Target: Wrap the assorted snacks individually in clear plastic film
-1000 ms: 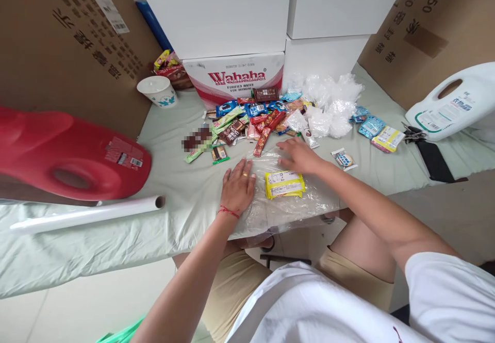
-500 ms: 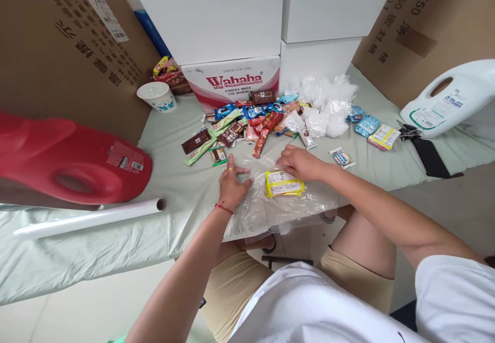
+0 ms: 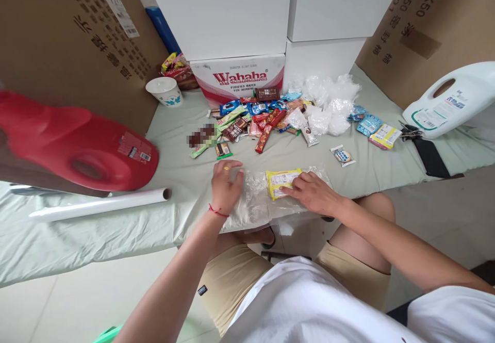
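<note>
The packet [image 3: 279,183], yellow-edged with a pale label, is laid on clear film [image 3: 257,193] near the front edge of the counter [image 3: 185,178]. Its right part is covered by the fingers of the right hand [image 3: 311,192], which are laid across it from the right; whether it is gripped or only pressed cannot be told. The left hand [image 3: 225,185] is held at the film's left side, apart from the packet. Its grip is narrow, with the index finger and thumb brought near each other; whether film is pinched there cannot be told. A ring and a red cord [image 3: 217,210] are worn on that arm's finger and wrist.

Behind the hands, snacks [image 3: 265,121] are heaped before a carton [image 3: 240,77], with clear wads [image 3: 328,105] piled at their right. A biscuit [image 3: 342,156] is set by itself, beyond the right hand. Farther right, blue packs [image 3: 370,125], keys [image 3: 410,131] and a white jug [image 3: 450,103] can be seen.

On the left, a cup [image 3: 164,93] is stood near the carton, and a red jug [image 3: 83,134] is laid behind a roll [image 3: 104,205]. White boxes [image 3: 220,18] are stacked at the back.
</note>
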Demonstrator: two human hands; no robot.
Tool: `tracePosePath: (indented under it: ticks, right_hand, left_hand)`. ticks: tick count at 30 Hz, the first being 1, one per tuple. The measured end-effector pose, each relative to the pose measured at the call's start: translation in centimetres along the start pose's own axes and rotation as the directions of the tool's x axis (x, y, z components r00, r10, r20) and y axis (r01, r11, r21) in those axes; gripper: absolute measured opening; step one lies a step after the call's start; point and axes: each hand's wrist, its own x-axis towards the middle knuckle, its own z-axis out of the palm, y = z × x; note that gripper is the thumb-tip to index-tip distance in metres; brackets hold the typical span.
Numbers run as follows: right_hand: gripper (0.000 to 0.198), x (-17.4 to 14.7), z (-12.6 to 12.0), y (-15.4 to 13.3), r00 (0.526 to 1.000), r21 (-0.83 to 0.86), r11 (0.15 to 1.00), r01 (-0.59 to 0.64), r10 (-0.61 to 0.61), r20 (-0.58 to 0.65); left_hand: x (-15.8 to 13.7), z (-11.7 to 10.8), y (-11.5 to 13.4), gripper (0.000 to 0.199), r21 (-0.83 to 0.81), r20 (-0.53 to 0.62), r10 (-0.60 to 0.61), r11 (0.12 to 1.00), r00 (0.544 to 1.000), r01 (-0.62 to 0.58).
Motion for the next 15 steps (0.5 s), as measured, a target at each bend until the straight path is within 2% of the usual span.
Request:
tracePosePath:
  ticks: [1,2,4,6,8,11,15]
  right_hand:
    - [0.042,0.1,0.3,0.1,1.0,0.006,1.0,-0.009,0.009,0.0]
    - [0.042,0.2,0.5,0.2,1.0,0.018,1.0,-0.018,0.018,0.002]
    - [0.037,0.8,1.0,0.3,0.999,0.049,0.997,-0.052,0.051,0.013]
    - [0.032,1.4,1.3,0.2,0.992,0.073,0.99,-0.123,0.121,0.027]
    - [0.03,2.0,1.4,-0.2,0.981,0.097,0.976,-0.194,0.192,0.034]
    - [0.027,1.7,1.1,-1.1,0.975,0.144,0.967,-0.213,0.218,-0.027]
    - [0.025,-1.4,0.9,-3.4,0.959,0.176,0.975,-0.136,0.174,-0.224]
  left_hand:
    - [-0.2,0.0,1.2,0.024,-0.005,0.042,0.131,0.991,0.991,-0.131]
    - [-0.4,0.2,2.3,0.028,-0.018,0.107,0.252,0.968,0.962,-0.252]
    - [-0.7,1.0,4.0,0.035,-0.038,0.255,0.413,0.908,0.874,-0.417]
    - [-0.9,2.1,4.8,0.04,-0.03,0.397,0.47,0.865,0.788,-0.501]
    - [-1.2,3.2,4.6,0.038,0.009,0.502,0.461,0.844,0.732,-0.537]
    - [-1.7,4.2,3.8,0.036,0.073,0.545,0.438,0.825,0.715,-0.561]
    - [-2.4,4.6,2.9,0.034,0.076,0.504,0.494,0.792,0.709,-0.606]
